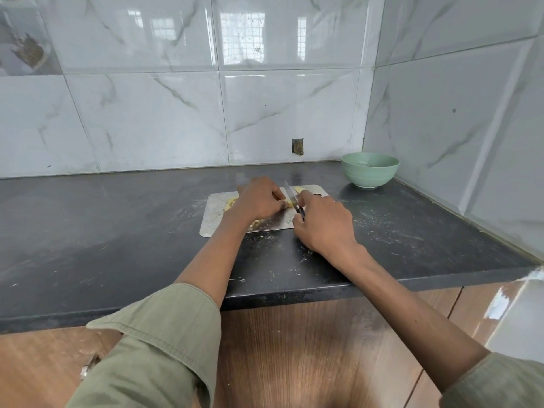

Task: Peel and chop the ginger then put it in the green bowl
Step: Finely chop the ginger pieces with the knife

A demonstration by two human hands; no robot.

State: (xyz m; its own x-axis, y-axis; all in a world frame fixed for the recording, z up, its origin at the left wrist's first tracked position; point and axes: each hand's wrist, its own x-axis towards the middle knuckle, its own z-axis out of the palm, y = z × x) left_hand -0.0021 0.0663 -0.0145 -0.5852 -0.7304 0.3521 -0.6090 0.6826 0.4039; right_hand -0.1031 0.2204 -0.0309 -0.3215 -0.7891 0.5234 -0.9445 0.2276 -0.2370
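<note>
A steel cutting board (216,214) lies on the dark counter. My left hand (259,198) holds a pale piece of ginger (289,204) down on the board with curled fingers. My right hand (322,223) grips the dark handle of a knife (290,194), whose blade stands across the ginger just beside my left fingertips. Another peeled ginger piece (299,189) lies at the board's far edge, and yellowish bits (231,203) show left of my left hand. The green bowl (370,169) stands in the back right corner, apart from the board.
The black counter (117,231) runs left from the corner and carries pale scraps and smears near the board. Tiled walls close the back and right side. The counter's front edge sits above a wooden cabinet front (294,348).
</note>
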